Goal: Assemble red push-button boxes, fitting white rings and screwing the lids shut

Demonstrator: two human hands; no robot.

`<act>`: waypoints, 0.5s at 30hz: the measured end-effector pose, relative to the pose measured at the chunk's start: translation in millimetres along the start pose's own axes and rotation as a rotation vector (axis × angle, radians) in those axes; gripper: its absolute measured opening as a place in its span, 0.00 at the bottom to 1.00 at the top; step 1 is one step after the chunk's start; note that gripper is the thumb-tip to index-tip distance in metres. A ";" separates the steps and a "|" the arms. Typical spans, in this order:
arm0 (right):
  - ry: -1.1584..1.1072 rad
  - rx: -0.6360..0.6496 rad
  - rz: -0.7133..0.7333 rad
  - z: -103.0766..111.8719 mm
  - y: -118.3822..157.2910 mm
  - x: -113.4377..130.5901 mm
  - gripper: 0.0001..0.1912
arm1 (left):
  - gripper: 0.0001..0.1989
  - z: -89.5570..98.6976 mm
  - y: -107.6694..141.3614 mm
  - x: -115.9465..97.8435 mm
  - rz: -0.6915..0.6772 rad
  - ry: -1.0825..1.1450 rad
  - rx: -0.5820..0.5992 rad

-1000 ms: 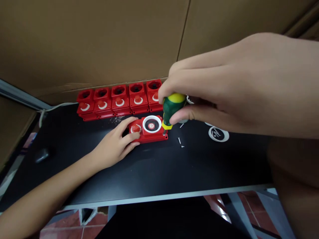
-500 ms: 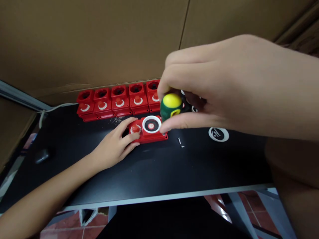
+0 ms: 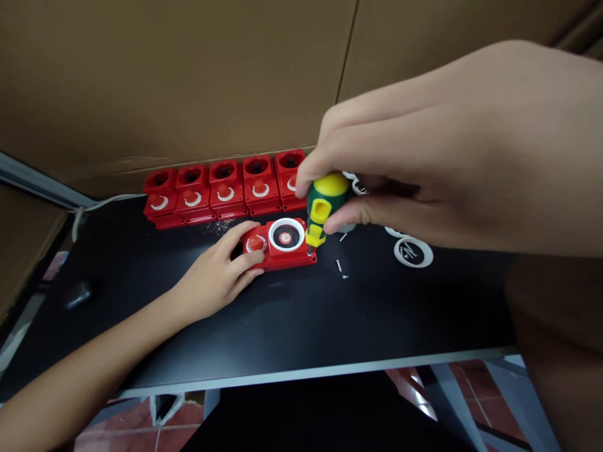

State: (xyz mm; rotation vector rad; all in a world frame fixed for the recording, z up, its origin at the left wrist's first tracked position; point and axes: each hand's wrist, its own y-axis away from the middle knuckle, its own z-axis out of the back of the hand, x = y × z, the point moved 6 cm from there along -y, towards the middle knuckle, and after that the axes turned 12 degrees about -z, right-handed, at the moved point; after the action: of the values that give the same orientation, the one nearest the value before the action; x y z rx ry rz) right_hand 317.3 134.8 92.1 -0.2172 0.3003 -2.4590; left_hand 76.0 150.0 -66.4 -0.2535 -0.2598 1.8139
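My right hand grips the green and yellow handle of a stubby screwdriver between thumb and fingers. The screwdriver stands nearly upright, its tip at a screw on the near right corner of a red housing. That housing carries a red button at its left and a white ring around a dark disc with a red and white emblem. Fingers of my left hand wrap around the housing's left end and hold it against the black table. Loose screws lie just right of the housing.
Several similar red housings stand in a row along the cardboard wall. White rings lie on the right of the table. A dark rounded object sits at the left, near a white cable.
My right hand has turned and shifted slightly right, so more of the screwdriver's handle shows and its tip is visible at the corner screw. My left hand has stayed on the red housing.
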 end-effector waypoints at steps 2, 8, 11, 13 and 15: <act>0.064 -0.086 0.002 2.0 2.3 1.2 0.21 | 0.08 -0.4 -0.2 0.0 -0.001 -0.002 -0.002; -0.074 -0.103 -0.172 2.5 2.9 -6.1 0.32 | 0.07 0.0 -1.2 0.4 -0.008 -0.011 -0.011; -0.064 -0.088 -0.233 0.8 0.3 -6.5 0.34 | 0.08 0.3 -1.0 0.8 -0.006 0.000 -0.023; 0.004 -0.078 -0.263 -1.3 -1.4 -5.7 0.35 | 0.08 -0.6 -0.4 1.1 -0.007 0.007 -0.025; 0.077 -0.091 -0.298 -2.4 -3.1 -4.3 0.37 | 0.09 -1.4 0.1 1.3 -0.011 0.011 -0.030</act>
State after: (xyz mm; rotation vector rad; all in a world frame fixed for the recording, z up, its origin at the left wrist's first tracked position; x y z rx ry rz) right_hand 318.3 140.2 90.2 -0.2199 0.4417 -2.7557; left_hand 76.1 151.2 -67.8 -0.2822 -0.2804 1.7987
